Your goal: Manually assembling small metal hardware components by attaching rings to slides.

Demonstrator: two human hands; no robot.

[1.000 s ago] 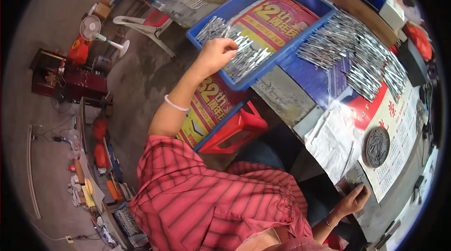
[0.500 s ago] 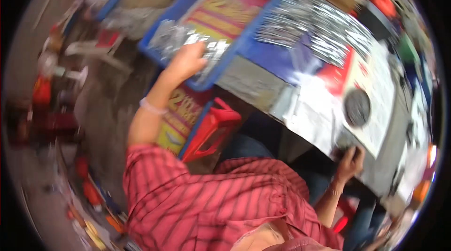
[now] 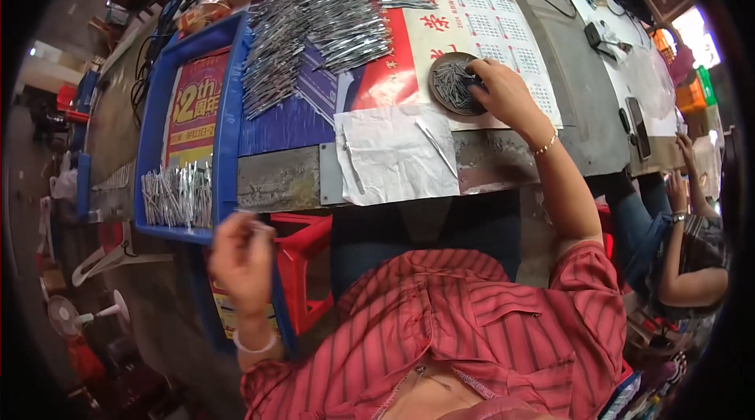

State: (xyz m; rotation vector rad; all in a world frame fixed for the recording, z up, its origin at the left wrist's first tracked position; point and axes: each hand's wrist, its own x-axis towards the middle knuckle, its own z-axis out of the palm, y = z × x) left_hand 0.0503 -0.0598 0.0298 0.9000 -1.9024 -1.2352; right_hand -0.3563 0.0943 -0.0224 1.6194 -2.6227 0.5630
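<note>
My right hand (image 3: 505,95) reaches into a round dark dish (image 3: 435,92) of small grey nail-like metal pins (image 3: 453,83). Its fingers are bent together over the pins; what lies between the tips is hidden. My left hand (image 3: 242,269) hangs off the table's front edge, beside the near end of a blue tray (image 3: 230,133). Motion blurs its fingers, and I cannot make out anything in them. Inside that tray, slim silvery metal pieces (image 3: 178,196) lie side by side at the near end. One slim metal piece (image 3: 435,145) rests on a crumpled white sheet (image 3: 385,172) before me.
Large piles of slim silvery pieces (image 3: 314,35) cover the table's far left. A printed calendar sheet (image 3: 503,35) lies under the dish. A red plastic stool (image 3: 307,263) stands below the table edge. Another person (image 3: 692,263) sits at the right, another at the far left.
The view has turned. My left hand has left the silvery pieces in the tray and come back toward me. My right hand has gone from the table's edge to the dish.
</note>
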